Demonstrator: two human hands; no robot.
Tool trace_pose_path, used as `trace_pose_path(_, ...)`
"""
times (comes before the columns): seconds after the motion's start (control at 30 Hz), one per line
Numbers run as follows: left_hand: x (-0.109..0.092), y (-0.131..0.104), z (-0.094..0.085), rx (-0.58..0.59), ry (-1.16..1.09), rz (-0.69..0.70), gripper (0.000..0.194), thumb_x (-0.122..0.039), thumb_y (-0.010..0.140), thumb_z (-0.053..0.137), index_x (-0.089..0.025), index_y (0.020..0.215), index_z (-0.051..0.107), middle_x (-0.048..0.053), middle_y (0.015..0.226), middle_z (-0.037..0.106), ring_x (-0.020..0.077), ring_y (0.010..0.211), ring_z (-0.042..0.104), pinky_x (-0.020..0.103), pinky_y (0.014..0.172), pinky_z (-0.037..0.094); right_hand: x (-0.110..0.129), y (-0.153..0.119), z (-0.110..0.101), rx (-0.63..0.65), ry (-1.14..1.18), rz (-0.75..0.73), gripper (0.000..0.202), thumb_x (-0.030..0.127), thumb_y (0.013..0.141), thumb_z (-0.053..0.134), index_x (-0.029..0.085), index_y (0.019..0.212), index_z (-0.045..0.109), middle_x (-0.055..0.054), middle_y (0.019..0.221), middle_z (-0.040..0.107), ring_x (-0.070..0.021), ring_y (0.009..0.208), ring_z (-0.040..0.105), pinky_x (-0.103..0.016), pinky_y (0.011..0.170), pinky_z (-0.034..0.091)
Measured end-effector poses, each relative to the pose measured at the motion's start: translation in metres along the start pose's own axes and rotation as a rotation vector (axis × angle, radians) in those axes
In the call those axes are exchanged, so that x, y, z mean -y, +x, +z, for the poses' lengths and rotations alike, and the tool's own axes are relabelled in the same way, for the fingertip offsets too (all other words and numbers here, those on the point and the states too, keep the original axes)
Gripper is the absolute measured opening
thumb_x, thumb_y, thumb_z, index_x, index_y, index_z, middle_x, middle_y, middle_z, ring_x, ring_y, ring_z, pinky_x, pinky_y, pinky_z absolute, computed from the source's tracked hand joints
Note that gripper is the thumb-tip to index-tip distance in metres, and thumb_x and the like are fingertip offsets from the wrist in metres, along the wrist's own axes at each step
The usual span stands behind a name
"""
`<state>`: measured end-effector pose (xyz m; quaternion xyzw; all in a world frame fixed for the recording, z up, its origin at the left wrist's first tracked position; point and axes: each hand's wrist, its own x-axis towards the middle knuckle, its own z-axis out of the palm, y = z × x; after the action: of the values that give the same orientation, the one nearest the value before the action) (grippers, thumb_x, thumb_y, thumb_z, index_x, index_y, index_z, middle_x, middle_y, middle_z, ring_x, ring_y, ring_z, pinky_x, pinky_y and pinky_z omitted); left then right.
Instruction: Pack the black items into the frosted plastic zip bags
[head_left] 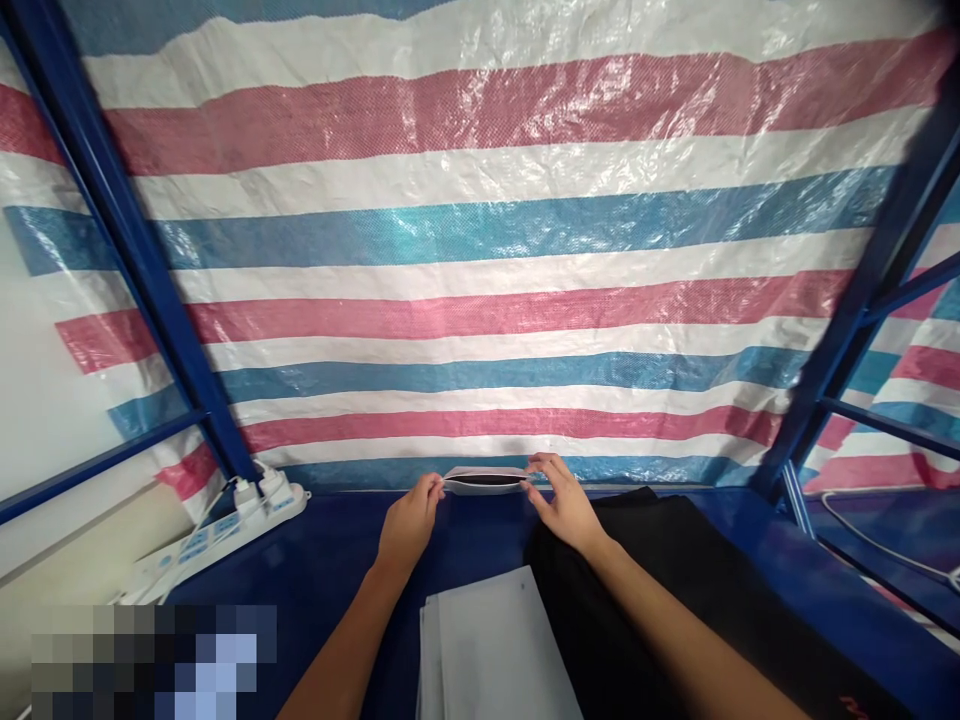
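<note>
A white envelope-like paper sleeve (pixel 487 480) is held up at the back edge of the blue surface, its mouth bowed apart over a dark inside. My left hand (pixel 409 520) pinches its left end between thumb and fingers. At the right end, my right hand (pixel 566 505) grips it with the thumb below and the fingers above. Closer to me lies a stack of flat white paper pieces (pixel 502 640), cut off by the bottom of the view. Black folded cloth (pixel 697 560) spreads under and beside my right forearm.
A white power strip (pixel 217 540) with plugs and cords runs along the left of the blue surface (pixel 330 540). Blue metal posts (pixel 135 230) rise at both sides. Striped plastic sheeting (pixel 510 320) hangs behind. A pixelated patch hides the lower left.
</note>
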<state>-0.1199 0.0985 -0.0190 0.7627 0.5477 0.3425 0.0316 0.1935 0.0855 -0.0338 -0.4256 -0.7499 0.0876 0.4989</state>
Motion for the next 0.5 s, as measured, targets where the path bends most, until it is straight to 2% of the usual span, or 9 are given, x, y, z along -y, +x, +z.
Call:
trace_pose_path(0.13,-0.016,-0.006,0.011,0.015,-0.209,0.053,0.026,-0.035,0.112,0.042,-0.026,0.124,0.063,0.004,0.107,0.082,0.0222,0.09,0.08,0.033,0.086,0.059,0.008,-0.001,0.003,0.167,0.007,-0.11,0.031,0.03,0.108,0.052,0.03,0.128,0.075,-0.011,0.155,0.059,-0.031,0.141,0.06,-0.049,0.117,0.05)
trace_pose_path(0.23,-0.034,-0.013,0.015,0.02,-0.328,0.157,0.026,-0.035,0.111,0.045,-0.027,0.124,0.066,0.005,0.114,0.082,0.0223,0.103,0.079,0.034,0.095,0.059,0.005,-0.002,0.007,0.158,-0.008,-0.062,0.038,0.032,0.106,0.059,0.033,0.142,0.07,-0.009,0.152,0.066,-0.0336,0.139,0.061,-0.057,0.121,0.046)
trace_pose_path(0.3,-0.046,-0.016,0.016,-0.005,-0.385,0.202,0.027,-0.036,0.111,0.048,-0.028,0.13,0.066,0.006,0.123,0.08,0.0225,0.112,0.077,0.035,0.102,0.058,0.002,-0.001,0.008,0.105,0.05,0.012,0.043,0.036,0.102,0.066,0.033,0.145,0.069,-0.008,0.145,0.071,-0.0341,0.136,0.064,-0.057,0.12,0.046)
trace_pose_path(0.37,-0.053,-0.018,0.015,-0.093,-0.44,0.191,0.034,-0.037,0.111,0.052,-0.026,0.142,0.06,0.009,0.132,0.076,0.0232,0.116,0.075,0.038,0.105,0.057,0.001,0.001,0.006,0.023,0.163,0.124,0.048,0.042,0.096,0.076,0.032,0.143,0.07,-0.008,0.14,0.074,-0.0343,0.13,0.068,-0.055,0.118,0.049)
trace_pose_path(0.43,-0.056,-0.017,0.016,-0.191,-0.498,0.132,0.046,-0.04,0.109,0.056,-0.025,0.153,0.052,0.012,0.141,0.071,0.0248,0.124,0.072,0.04,0.107,0.057,0.003,0.005,0.004,-0.038,0.341,0.277,0.059,0.048,0.087,0.086,0.029,0.141,0.072,-0.008,0.133,0.077,-0.0341,0.123,0.071,-0.055,0.114,0.053)
trace_pose_path(0.5,-0.054,-0.013,0.018,-0.215,-0.579,0.043,0.05,-0.045,0.108,0.058,-0.026,0.154,0.054,0.014,0.149,0.066,0.0268,0.134,0.067,0.041,0.109,0.056,0.008,0.008,0.003,-0.06,0.582,0.416,0.07,0.05,0.08,0.092,0.029,0.143,0.07,-0.007,0.132,0.078,-0.033,0.123,0.072,-0.052,0.112,0.055)
